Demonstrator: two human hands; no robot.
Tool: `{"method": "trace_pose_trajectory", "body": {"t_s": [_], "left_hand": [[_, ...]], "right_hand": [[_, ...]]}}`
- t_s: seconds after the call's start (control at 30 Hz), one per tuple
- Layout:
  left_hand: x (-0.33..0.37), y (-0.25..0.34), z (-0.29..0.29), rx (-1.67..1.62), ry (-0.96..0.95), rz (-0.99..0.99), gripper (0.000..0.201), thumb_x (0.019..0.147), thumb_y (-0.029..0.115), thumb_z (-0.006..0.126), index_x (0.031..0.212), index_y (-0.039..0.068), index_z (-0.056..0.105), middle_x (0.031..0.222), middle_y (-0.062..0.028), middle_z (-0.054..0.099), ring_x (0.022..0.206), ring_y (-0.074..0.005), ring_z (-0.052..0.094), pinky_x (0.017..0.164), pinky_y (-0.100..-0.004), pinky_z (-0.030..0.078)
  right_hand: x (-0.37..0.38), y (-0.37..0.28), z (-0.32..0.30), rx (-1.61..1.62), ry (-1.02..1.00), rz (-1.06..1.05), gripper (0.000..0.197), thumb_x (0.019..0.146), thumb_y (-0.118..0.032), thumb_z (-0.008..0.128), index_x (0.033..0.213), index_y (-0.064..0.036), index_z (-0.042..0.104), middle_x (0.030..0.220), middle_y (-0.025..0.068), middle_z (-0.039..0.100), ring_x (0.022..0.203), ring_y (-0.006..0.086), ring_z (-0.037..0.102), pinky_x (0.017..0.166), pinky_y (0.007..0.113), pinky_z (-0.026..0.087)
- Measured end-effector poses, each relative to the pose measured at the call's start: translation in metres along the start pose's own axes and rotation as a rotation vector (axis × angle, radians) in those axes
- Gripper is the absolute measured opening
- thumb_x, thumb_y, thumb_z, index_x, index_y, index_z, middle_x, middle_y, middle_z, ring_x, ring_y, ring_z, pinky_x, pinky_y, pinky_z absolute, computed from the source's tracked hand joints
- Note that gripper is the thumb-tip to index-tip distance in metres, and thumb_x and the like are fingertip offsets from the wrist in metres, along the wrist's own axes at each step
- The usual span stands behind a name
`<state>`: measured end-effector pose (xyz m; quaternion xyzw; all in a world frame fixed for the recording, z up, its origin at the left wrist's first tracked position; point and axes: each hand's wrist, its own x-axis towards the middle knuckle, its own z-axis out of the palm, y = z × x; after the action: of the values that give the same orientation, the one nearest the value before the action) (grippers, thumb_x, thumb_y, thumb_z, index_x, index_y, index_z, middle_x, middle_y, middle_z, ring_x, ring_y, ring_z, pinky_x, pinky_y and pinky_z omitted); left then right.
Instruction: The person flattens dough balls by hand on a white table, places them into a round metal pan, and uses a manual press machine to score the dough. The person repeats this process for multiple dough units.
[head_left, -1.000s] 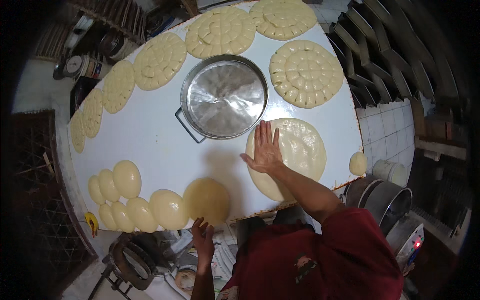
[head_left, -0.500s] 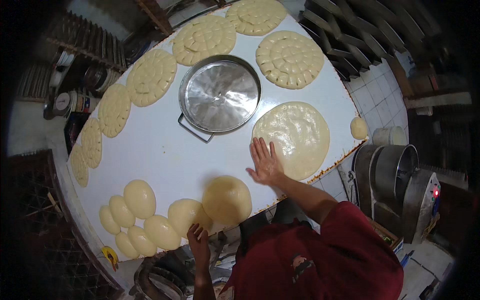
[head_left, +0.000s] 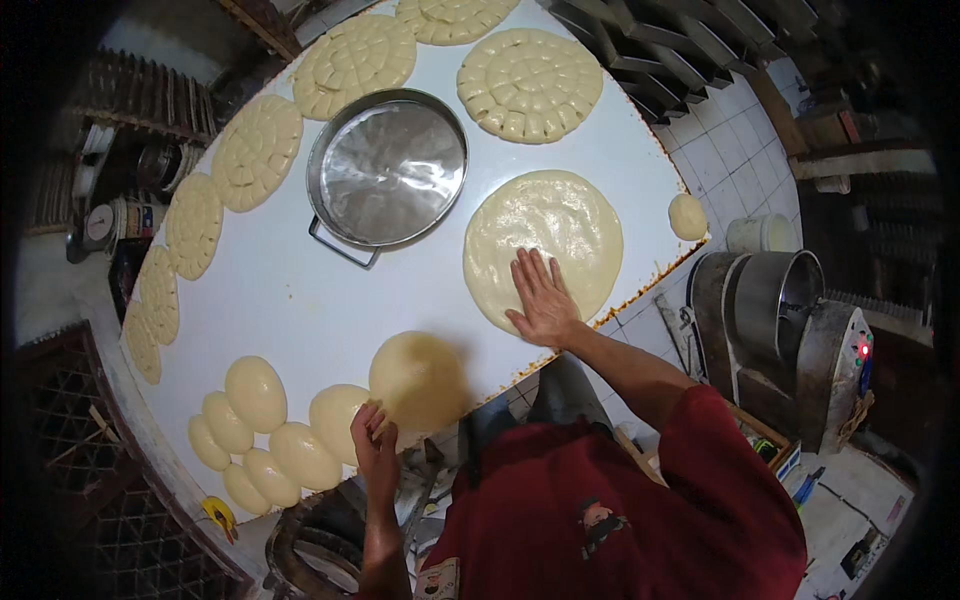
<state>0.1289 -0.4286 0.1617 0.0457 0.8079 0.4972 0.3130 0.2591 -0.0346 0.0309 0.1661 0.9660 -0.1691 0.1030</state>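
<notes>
Palm down, my right hand [head_left: 545, 302] lies on the near part of a wide, flattened round of pale, shiny dough [head_left: 520, 215], its fingers stretched out and slightly apart. My left hand [head_left: 375, 440] holds nothing and is near the table's front edge, fingers loosely bent and a little apart. It overlaps a smooth dough ball [head_left: 335, 418] in the view; I cannot tell whether it touches it. Beside it sits a larger dough round [head_left: 420, 378], partly in shadow. A shallow round metal pan [head_left: 388, 170] with a side handle stands left of the flattened dough.
Several scored dough rounds [head_left: 530, 85] line the far and left sides of the white table [head_left: 270, 300]. More dough balls [head_left: 256, 393] cluster at the front left. A small dough piece [head_left: 687, 217] sits at the right corner. Beyond the right edge stands a machine with a metal bowl [head_left: 765, 305].
My right hand has shifted from the left edge of the flattened dough onto its near part. My left hand stays near the dough balls. The whole view has shifted slightly.
</notes>
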Motion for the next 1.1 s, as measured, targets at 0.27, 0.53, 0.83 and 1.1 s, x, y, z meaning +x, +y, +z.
{"method": "trace_pose_trajectory", "body": {"t_s": [0.27, 0.53, 0.83, 1.1], "left_hand": [[-0.02, -0.005, 0.062, 0.064, 0.036, -0.043, 0.048, 0.108, 0.008, 0.066, 0.153, 0.005, 0.049, 0.159, -0.0146, 0.051, 0.137, -0.0313, 0.06, 0.112, -0.0431, 0.053], [-0.033, 0.027, 0.15, 0.086, 0.076, -0.104, 0.05, 0.105, 0.014, 0.072, 0.15, 0.007, 0.053, 0.156, -0.0131, 0.051, 0.135, -0.0259, 0.06, 0.105, -0.0411, 0.054], [-0.043, 0.054, 0.216, 0.066, 0.097, -0.206, 0.051, 0.103, 0.01, 0.073, 0.15, 0.007, 0.053, 0.152, -0.0141, 0.052, 0.134, -0.0291, 0.058, 0.103, -0.044, 0.055], [-0.051, 0.042, 0.211, 0.02, 0.159, -0.247, 0.051, 0.103, 0.01, 0.072, 0.15, 0.005, 0.054, 0.156, -0.016, 0.049, 0.132, -0.0289, 0.06, 0.106, -0.0437, 0.053]], "right_hand": [[-0.017, 0.049, -0.029, 0.039, -0.052, -0.099, 0.096, 0.106, -0.057, 0.052, 0.17, 0.0079, 0.021, 0.181, 0.0265, 0.014, 0.169, 0.0409, 0.007, 0.135, 0.061, 0.009], [-0.03, 0.112, -0.041, 0.069, -0.082, -0.263, 0.095, 0.108, -0.061, 0.049, 0.171, 0.0049, 0.021, 0.181, 0.0242, 0.014, 0.169, 0.0408, 0.008, 0.134, 0.062, 0.011], [-0.008, 0.183, -0.053, 0.045, -0.116, -0.368, 0.096, 0.105, -0.061, 0.055, 0.17, 0.0038, 0.025, 0.181, 0.0235, 0.016, 0.168, 0.0411, 0.011, 0.135, 0.063, 0.011], [0.016, 0.221, -0.068, -0.005, -0.157, -0.42, 0.101, 0.103, -0.064, 0.055, 0.171, 0.0025, 0.022, 0.181, 0.0233, 0.016, 0.168, 0.0414, 0.011, 0.135, 0.064, 0.009]]}}
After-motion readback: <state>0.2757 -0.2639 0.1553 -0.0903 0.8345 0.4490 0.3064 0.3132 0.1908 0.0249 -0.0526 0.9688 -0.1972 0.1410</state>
